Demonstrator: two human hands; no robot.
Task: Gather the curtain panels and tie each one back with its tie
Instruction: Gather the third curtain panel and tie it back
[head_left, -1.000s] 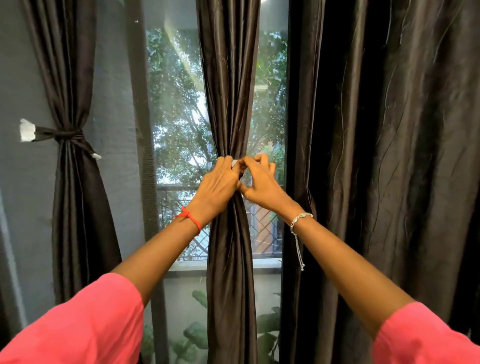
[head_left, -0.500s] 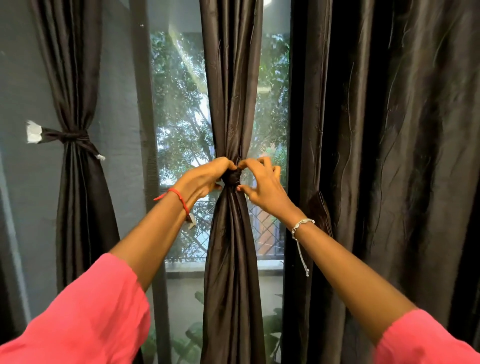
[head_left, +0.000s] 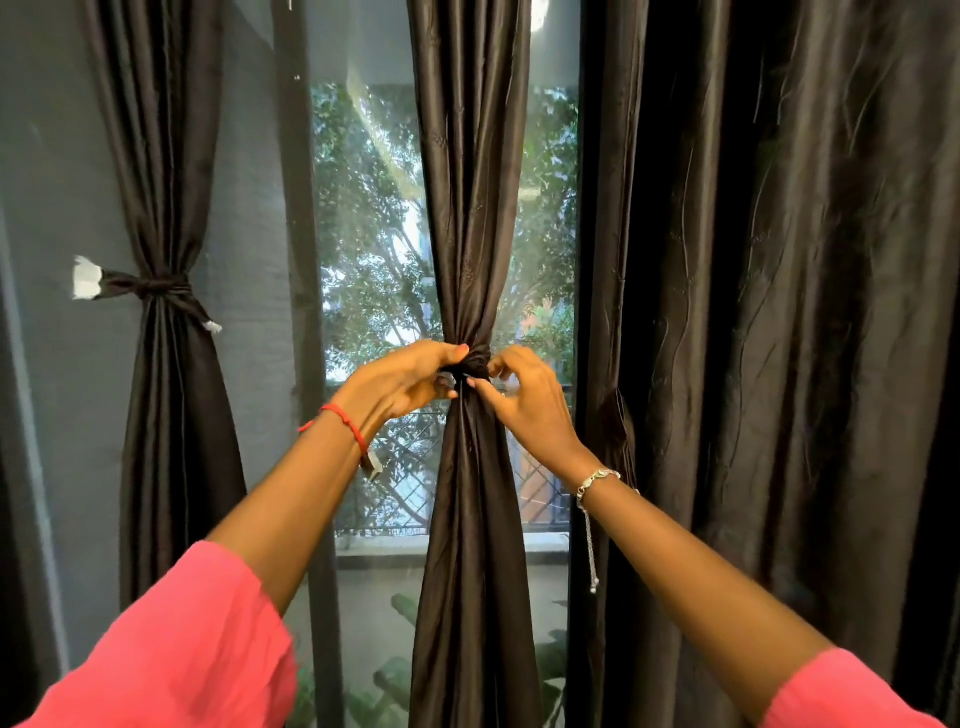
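A dark brown middle curtain panel (head_left: 475, 218) hangs gathered in front of the window. A dark tie (head_left: 474, 361) is knotted round its waist. My left hand (head_left: 402, 382) pinches the tie from the left, and a white-tipped tie end (head_left: 375, 465) hangs below that wrist. My right hand (head_left: 524, 397) pinches the tie from the right with curled fingers. The left curtain panel (head_left: 166, 156) is bound by its own tie (head_left: 156, 285) with white ends. A wide right curtain panel (head_left: 779, 312) hangs loose.
A tall window (head_left: 363, 249) with a dark frame bar (head_left: 298, 260) shows trees and a balcony grille outside. A grey wall (head_left: 47, 364) lies at the left. Pink sleeves cover both forearms at the bottom corners.
The tie went from being held across the front of the middle panel to a knot round it. Both hands moved slightly apart and now pinch the knot's sides.
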